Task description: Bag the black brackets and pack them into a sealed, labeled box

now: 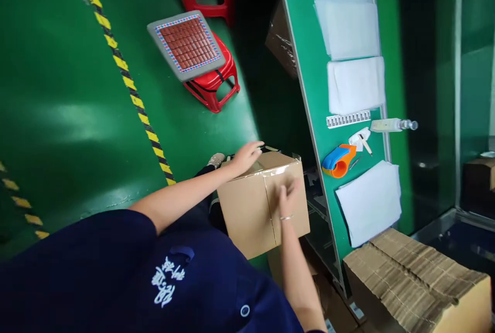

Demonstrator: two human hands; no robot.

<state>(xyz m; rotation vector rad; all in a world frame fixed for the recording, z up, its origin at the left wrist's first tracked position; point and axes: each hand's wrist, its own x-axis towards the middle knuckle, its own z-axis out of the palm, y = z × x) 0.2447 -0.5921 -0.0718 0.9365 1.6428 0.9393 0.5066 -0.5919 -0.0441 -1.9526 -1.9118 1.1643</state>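
A brown cardboard box (247, 209) stands in front of my body, its flaps meeting at a straight seam. Shiny clear tape shows near its upper edge. My left hand (247, 159) rests on the box's far edge with its fingers stretched out. Over the flap on the right of the seam is my right hand (288, 200), slightly blurred, its fingers apart and nothing seen in them. Whether the right fingertips touch the cardboard I cannot tell.
A green workbench (309, 54) runs along the right, bearing white sheets (369, 201), an orange and blue tape dispenser (339, 161) and a clear bottle (390, 125). Flattened cartons (417, 276) are stacked at lower right. A red stool (216, 83) with a beaded cushion (189, 44) stands ahead.
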